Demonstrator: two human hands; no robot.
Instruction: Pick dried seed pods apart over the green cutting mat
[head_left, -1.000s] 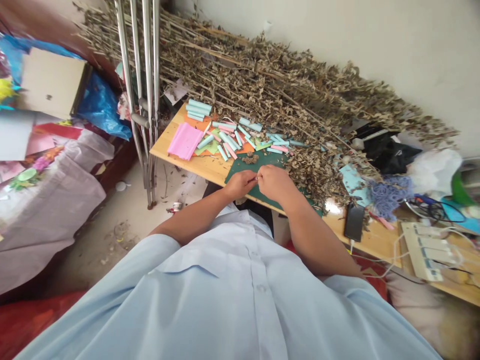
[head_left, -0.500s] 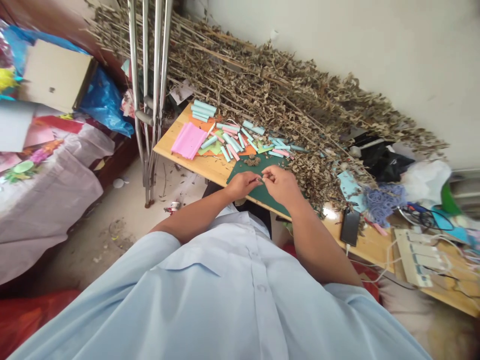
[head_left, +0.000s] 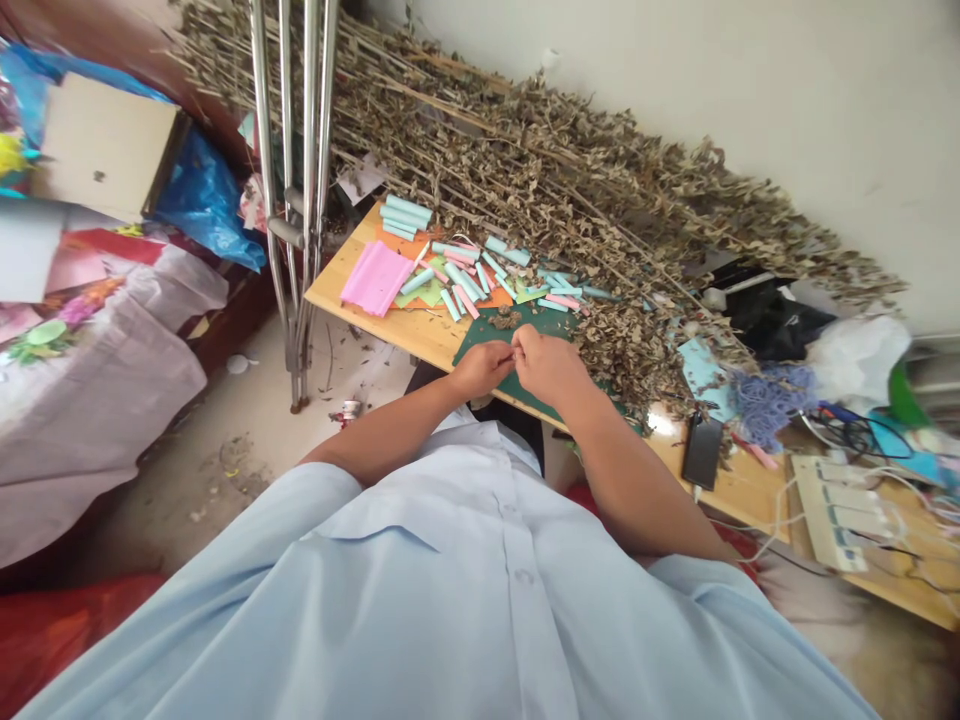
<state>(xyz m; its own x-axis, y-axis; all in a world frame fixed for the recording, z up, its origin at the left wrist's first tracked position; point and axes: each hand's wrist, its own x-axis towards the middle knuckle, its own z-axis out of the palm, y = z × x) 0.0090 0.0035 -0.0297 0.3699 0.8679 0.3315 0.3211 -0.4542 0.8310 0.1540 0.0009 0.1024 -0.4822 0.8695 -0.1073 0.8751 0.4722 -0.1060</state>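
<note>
1. Pale blue shirt cloth [head_left: 450, 590] fills the foreground just behind the green cutting mat [head_left: 517, 398], the landmark here. Both bare forearms reach from it across the mat's near edge.
2. Directly above the mat, the left hand [head_left: 482, 368] and right hand [head_left: 547, 365] have closed in. Their fingertips, slightly apart half a second ago, now come together, pinching a thin sliver [head_left: 514, 353] too small to identify.
3. On the mat's far edge lies a small clump of crumbled dried leaves [head_left: 506, 318].
4. Beyond the mat and to its left, pale blue paper tubes [head_left: 459, 277] and a folded pink paper [head_left: 377, 278] lie on an orange sheet [head_left: 495, 298] and the wooden table [head_left: 390, 320].
5. Past the mat's far right corner, a heap of dried leafy branches [head_left: 547, 170] spreads along the wall [head_left: 750, 80], and a black phone [head_left: 703, 452] lies further right.
6. Farthest from the mat, metal crutches [head_left: 296, 200] stand to the left, and a power strip [head_left: 836, 510] sits to the right.
</note>
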